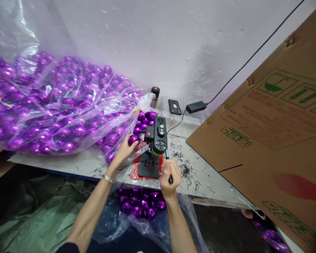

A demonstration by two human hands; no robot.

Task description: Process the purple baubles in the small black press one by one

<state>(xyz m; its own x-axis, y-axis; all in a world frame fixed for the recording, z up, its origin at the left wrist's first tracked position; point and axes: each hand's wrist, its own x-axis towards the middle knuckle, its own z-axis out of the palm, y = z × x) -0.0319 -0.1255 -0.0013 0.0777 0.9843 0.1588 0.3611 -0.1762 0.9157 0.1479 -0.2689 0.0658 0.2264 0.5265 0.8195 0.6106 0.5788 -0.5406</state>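
Note:
A small black bench press (160, 131) with round vents and a red switch stands on the table over a slotted base plate (149, 165). My right hand (171, 174) is wrapped round its lever handle (170, 180), whose black end sticks out below the fist. To the left of the machine, my left hand (127, 149) has its fingertips closed on a shiny purple bauble (133, 139). Loose purple baubles (144, 121) lie behind it, at the mouth of a large clear bag (94, 105) full of them. Red plastic film (137, 172) lies under the base plate.
A tall cardboard box (274, 133) leans in from the right. Behind the machine are a phone (175, 106), a black power adapter (196, 106) with its cord, and a dark cylinder (155, 93). Short black bits (185, 170) litter the tabletop. More faceted purple baubles (140, 205) sit in clear plastic below the table edge.

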